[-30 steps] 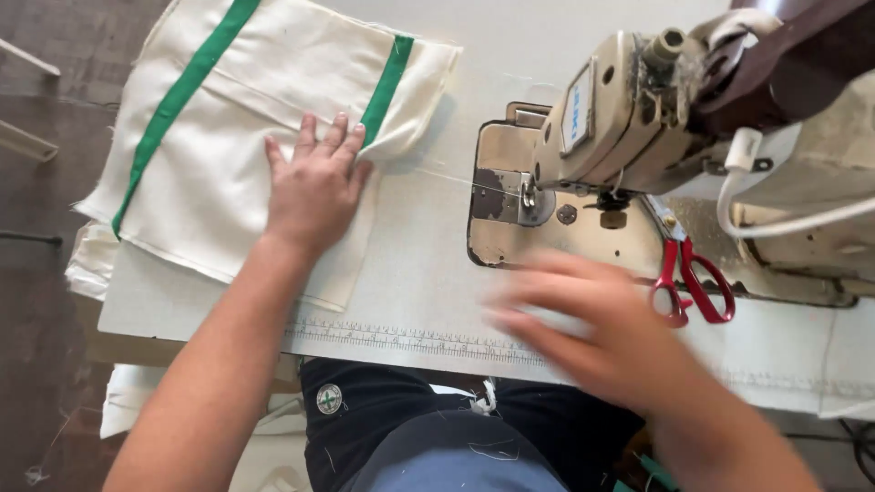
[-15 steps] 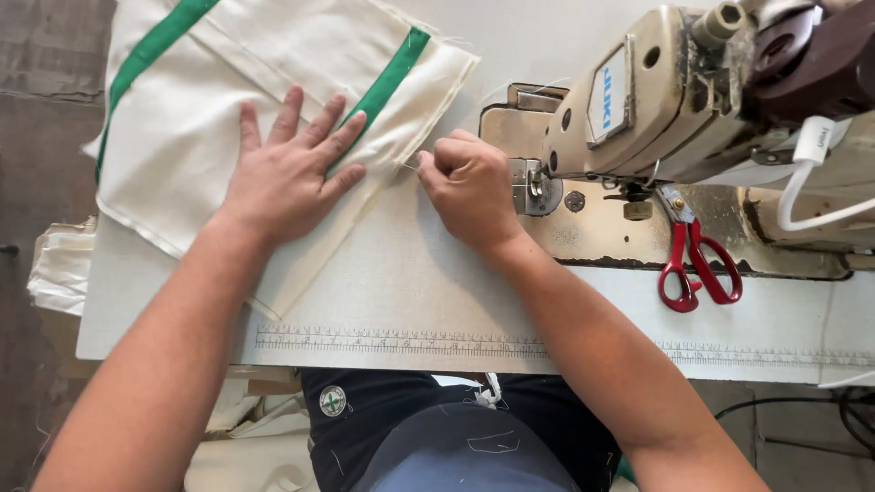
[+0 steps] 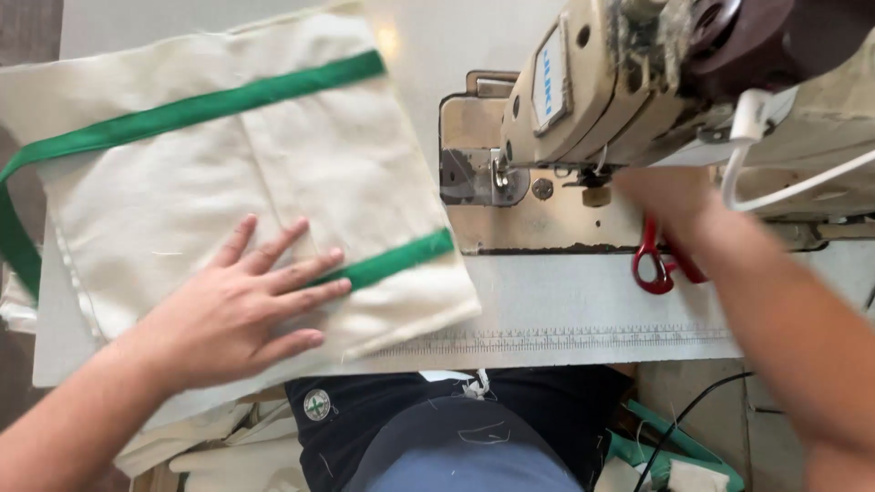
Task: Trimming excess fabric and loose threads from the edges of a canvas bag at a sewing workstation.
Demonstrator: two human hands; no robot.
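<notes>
A cream cloth piece [image 3: 228,173] with green strips [image 3: 200,105] lies on the left of the sewing table. My left hand [image 3: 237,310] rests flat on its near edge, fingers spread, touching one green strip [image 3: 392,260]. My right hand [image 3: 670,205] is blurred, reaching under the sewing machine head [image 3: 620,82] just above the red-handled scissors [image 3: 656,264]. Whether its fingers grip the scissors is not clear.
The machine's metal bed and needle area [image 3: 483,173] lie right of the cloth. A printed ruler strip [image 3: 583,337] runs along the table's front edge. More cream cloth [image 3: 210,446] hangs below the table on the left. A white cable [image 3: 793,182] runs from the machine.
My right hand left the cloth's corner and swung right to the scissors. The left hand slid down to the cloth's near edge, and the cloth now lies flatter, away from the needle.
</notes>
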